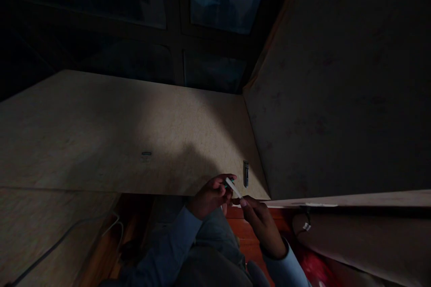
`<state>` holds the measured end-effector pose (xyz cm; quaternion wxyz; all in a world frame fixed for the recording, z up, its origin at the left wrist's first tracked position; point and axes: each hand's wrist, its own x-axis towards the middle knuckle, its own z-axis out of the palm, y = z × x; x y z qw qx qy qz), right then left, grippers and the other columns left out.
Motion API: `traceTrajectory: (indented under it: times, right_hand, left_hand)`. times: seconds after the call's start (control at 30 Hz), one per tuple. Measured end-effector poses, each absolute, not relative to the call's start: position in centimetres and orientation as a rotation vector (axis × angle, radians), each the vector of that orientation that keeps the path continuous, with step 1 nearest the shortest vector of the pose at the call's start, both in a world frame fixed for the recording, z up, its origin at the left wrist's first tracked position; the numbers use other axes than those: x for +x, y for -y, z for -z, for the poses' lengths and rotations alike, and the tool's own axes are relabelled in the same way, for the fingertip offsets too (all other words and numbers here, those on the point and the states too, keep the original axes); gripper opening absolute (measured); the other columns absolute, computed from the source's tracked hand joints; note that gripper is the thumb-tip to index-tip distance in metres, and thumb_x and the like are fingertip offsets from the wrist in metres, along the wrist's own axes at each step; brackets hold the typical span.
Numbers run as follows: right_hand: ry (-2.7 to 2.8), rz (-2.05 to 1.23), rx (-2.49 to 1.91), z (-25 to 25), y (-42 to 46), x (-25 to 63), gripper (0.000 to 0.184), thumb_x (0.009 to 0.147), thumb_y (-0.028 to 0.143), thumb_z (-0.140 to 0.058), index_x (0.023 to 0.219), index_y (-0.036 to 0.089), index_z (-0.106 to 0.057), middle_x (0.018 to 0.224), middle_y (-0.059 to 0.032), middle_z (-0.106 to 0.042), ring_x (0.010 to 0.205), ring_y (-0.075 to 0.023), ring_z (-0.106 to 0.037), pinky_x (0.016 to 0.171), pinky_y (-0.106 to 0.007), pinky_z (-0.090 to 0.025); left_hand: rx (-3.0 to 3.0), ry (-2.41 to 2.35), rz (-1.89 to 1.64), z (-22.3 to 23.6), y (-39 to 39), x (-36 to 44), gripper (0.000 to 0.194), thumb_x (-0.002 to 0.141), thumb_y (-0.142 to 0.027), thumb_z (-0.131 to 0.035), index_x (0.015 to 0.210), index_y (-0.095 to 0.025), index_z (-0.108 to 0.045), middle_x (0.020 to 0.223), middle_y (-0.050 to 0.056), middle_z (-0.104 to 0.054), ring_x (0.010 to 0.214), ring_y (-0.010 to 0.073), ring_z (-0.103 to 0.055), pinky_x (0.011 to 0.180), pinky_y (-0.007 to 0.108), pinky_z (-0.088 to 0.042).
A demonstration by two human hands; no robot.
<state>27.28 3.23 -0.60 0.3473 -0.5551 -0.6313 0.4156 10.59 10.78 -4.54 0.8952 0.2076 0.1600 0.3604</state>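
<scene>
My left hand [215,193] is closed with its fingers pinching a small dark green piece [228,183], mostly hidden by the fingers. In my right hand [259,219] a slim white stick [233,187] is gripped near its lower end. The far tip of the stick lies over the green piece at my left fingertips; whether they touch I cannot tell. Just beyond my hands, a narrow dark object with a metallic look [246,174] lies on the pale tabletop [188,116]. A small dark bar [146,153] rests farther left on the same surface.
A dark window [215,13] stands behind the tabletop, and a wall [336,89] rises along its right side. A grey cable [63,236] runs over a lower-left surface. Reddish flooring [245,233] shows below my hands. The room is dim.
</scene>
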Motion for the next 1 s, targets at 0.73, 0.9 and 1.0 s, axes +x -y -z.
traceTrajectory:
  times: [0.73,0.9,1.0]
  right_hand:
    - [1.473,-1.009,-1.561,-1.4,-3.3,26.0,0.046,0.098,0.05,-0.043,0.092,0.012,-0.068,0.07,-0.0054,-0.057,0.061,-0.0099,-0.048,0.057,-0.021,-0.037]
    - [1.529,-1.05,-1.537,-2.3,-3.4,25.7,0.045,0.097,0.049,-0.045,0.089,0.011,-0.068,0.072,-0.0066,-0.056,0.062,-0.01,-0.049,0.057,-0.021,-0.037]
    - [1.376,-1.085,-1.581,-2.2,-3.5,25.1,0.055,0.093,0.059,-0.046,0.093,0.008,-0.066,0.062,-0.0044,-0.045,0.054,-0.0087,-0.039,0.049,-0.021,-0.03]
  left_hand:
    - [0.676,-0.586,-0.89,3.0,-10.3,7.3,0.058,0.055,-0.033,-0.087,0.105,-0.011,-0.068,0.105,0.012,-0.062,0.089,0.0138,-0.056,0.073,0.021,-0.044]
    - [1.215,-0.995,-0.985,2.0,-9.9,6.8,0.054,0.07,-0.039,-0.077,0.116,-0.013,-0.064,0.101,0.01,-0.064,0.085,0.0135,-0.058,0.08,0.025,-0.046]
    - [1.502,-1.14,-1.072,2.2,-9.5,6.7,0.045,0.077,-0.037,-0.071,0.117,-0.017,-0.065,0.093,0.006,-0.064,0.083,0.0122,-0.059,0.081,0.023,-0.045]
